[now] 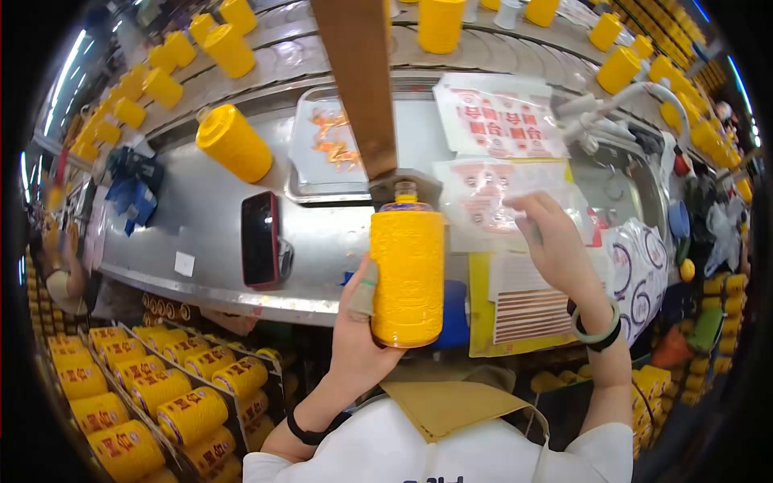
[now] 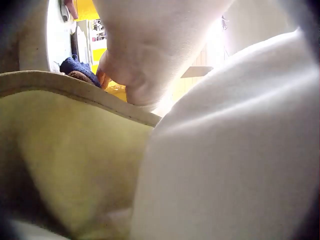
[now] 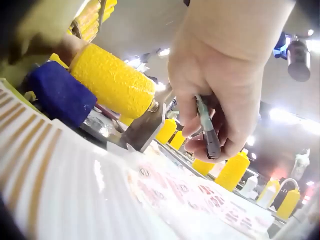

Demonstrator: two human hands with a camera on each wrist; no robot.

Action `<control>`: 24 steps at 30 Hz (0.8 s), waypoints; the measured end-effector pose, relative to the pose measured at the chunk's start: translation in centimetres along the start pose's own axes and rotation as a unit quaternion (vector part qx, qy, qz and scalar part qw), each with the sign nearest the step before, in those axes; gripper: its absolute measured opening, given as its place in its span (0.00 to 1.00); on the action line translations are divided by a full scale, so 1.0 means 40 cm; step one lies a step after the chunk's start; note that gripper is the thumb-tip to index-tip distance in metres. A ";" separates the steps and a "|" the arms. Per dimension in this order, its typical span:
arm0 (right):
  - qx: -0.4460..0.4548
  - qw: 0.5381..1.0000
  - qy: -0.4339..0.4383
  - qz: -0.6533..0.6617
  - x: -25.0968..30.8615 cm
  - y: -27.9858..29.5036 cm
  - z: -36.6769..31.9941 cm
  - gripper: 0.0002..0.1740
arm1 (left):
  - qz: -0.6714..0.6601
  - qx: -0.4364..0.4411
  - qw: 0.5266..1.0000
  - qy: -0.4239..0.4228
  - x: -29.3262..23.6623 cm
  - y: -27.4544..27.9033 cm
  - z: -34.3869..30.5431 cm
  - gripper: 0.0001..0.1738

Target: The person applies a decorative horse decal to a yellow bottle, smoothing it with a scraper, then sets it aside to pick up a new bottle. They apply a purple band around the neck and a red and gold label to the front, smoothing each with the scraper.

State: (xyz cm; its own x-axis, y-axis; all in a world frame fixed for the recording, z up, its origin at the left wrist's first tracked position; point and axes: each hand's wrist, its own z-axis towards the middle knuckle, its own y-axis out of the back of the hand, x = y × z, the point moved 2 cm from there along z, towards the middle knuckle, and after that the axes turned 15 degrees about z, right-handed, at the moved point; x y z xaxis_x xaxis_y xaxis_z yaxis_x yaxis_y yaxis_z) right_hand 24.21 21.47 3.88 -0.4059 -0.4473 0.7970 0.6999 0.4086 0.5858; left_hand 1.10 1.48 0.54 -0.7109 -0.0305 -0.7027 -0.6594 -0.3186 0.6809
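Note:
A yellow embossed bottle (image 1: 407, 278) with a clear neck stands upright in the left hand (image 1: 362, 338), gripped around its lower left side and base; a greenish band wraps the thumb. Against the bottle's neck is a metal piece (image 1: 415, 183) at the end of a brown bar. The right hand (image 1: 555, 245) hovers with loosely bent fingers over clear sheets with red-and-white print (image 1: 481, 193). In the right wrist view, a green and dark piece (image 3: 207, 127) shows between the right hand's (image 3: 220, 80) fingers; whether it is held or covers a digit is unclear.
A phone (image 1: 259, 240), another yellow bottle (image 1: 234, 143) and a tray (image 1: 302, 190) of orange-gold pieces lie left. Striped sheets (image 1: 527, 302) and a sink with a faucet (image 1: 632, 101) are right. Yellow bottles stand along the back conveyor; crates of labelled yellow containers (image 1: 125, 451) are below left.

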 end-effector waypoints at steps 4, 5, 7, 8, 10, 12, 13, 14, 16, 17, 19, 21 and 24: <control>0.041 0.994 0.080 0.059 -0.020 -0.075 0.183 0.10 | -0.027 -0.002 1.000 0.006 0.018 -0.006 -0.012 0.60; 0.057 0.994 0.076 0.047 -0.044 -0.102 0.242 0.11 | -0.030 0.006 0.999 0.012 0.013 -0.001 -0.010 0.59; 0.121 0.990 -0.048 0.048 -0.024 -0.140 0.349 0.16 | -0.020 0.006 1.000 0.008 0.012 0.008 -0.008 0.58; 0.168 0.970 -0.167 0.061 0.010 -0.159 0.392 0.18 | -0.009 0.012 1.000 0.002 0.013 0.012 -0.007 0.58; 0.221 0.966 -0.131 0.033 -0.036 -0.237 0.501 0.18 | 0.001 -0.006 1.000 -0.021 0.019 0.023 -0.007 0.56; 0.272 0.958 -0.095 0.006 -0.050 -0.293 0.557 0.19 | 0.006 0.029 0.999 -0.020 0.033 0.028 -0.006 0.54; 0.306 0.951 -0.019 0.044 -0.040 -0.312 0.574 0.28 | -0.007 0.028 0.999 -0.016 0.037 0.031 -0.005 0.53; 0.338 0.936 0.057 0.082 -0.030 -0.331 0.591 0.36 | -0.006 0.027 1.000 -0.013 0.041 0.034 -0.002 0.53; 0.383 0.923 0.020 -0.006 -0.030 -0.394 0.643 0.44 | -0.031 0.043 0.999 -0.011 0.047 0.034 0.003 0.53; 0.349 0.936 0.024 -0.048 -0.068 -0.436 0.655 0.43 | -0.039 0.048 0.998 -0.003 0.050 0.031 0.003 0.54; 0.351 0.931 -0.007 -0.105 -0.041 -0.455 0.659 0.39 | -0.043 0.047 0.998 -0.006 0.052 0.034 0.009 0.54; 0.373 0.923 -0.036 -0.086 0.017 -0.419 0.660 0.36 | -0.048 0.046 0.998 -0.010 0.055 0.035 0.012 0.54; 0.406 0.913 -0.033 0.017 0.012 -0.395 0.661 0.31 | -0.054 0.041 0.998 -0.010 0.057 0.030 0.010 0.53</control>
State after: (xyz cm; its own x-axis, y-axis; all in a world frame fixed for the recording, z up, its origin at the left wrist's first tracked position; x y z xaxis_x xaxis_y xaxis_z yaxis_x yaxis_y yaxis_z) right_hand -2.59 35.84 -1.08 -0.4456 -0.3860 0.8078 0.0567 0.8883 0.4557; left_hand -1.41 1.43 -0.16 -0.6387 0.0183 -0.7692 -0.7495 -0.2411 0.6166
